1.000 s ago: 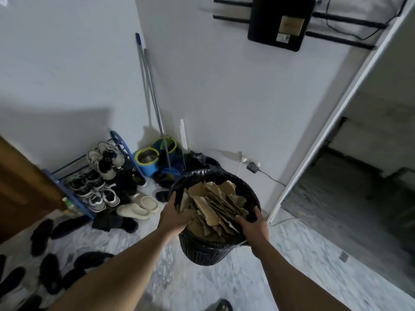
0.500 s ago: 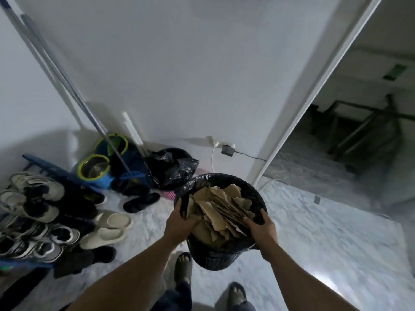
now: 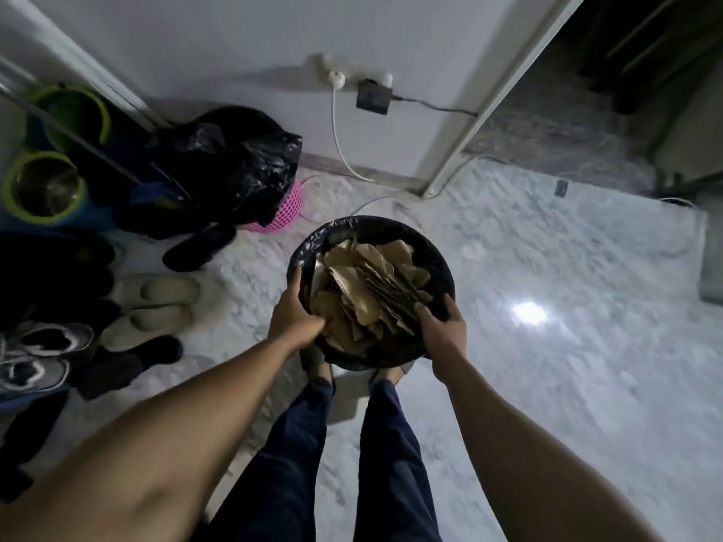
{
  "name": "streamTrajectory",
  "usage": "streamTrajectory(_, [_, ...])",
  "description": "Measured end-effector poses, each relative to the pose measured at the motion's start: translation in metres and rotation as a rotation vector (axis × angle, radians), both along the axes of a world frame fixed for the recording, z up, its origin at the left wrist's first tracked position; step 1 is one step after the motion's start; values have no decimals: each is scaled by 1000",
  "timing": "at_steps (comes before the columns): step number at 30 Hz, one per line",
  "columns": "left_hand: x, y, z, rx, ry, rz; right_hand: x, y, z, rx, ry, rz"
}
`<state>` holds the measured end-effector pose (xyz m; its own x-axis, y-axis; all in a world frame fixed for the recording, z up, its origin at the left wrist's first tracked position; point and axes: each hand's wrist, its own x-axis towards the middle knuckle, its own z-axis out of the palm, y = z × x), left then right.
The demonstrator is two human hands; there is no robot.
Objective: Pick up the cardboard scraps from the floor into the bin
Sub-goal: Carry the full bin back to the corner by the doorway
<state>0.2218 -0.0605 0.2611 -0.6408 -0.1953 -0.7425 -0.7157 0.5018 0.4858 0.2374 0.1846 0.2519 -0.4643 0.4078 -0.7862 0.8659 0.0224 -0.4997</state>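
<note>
A round black bin [image 3: 440,260] lined with a black bag is held in front of me above the marble floor. It is packed with brown cardboard scraps [image 3: 371,287]. My left hand [image 3: 295,320] grips the bin's left rim, fingers curled over the edge into the scraps. My right hand [image 3: 444,330] grips the near right rim, thumb outside and fingers inside. My feet and dark trousers show just below the bin.
A pink basket [image 3: 287,211] with a black bag [image 3: 231,166] stands by the wall at left. Shoes [image 3: 156,303] and a mop bucket [image 3: 43,189] crowd the left side. A wall socket with cables [image 3: 371,95] is behind; a doorway [image 3: 587,111] opens at right.
My view has tipped down toward the floor and my legs. The bin, still held in both hands, has come lower and closer to my feet.
</note>
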Motion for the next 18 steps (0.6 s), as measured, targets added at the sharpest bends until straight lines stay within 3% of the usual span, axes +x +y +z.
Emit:
streamTrajectory(9, [-39,8,-186,-11,7,49,-35,12,-191,-42,13,6])
streamTrajectory(18, [-113,15,-270,18,149,-6,-100,35,-275,-40,225,38])
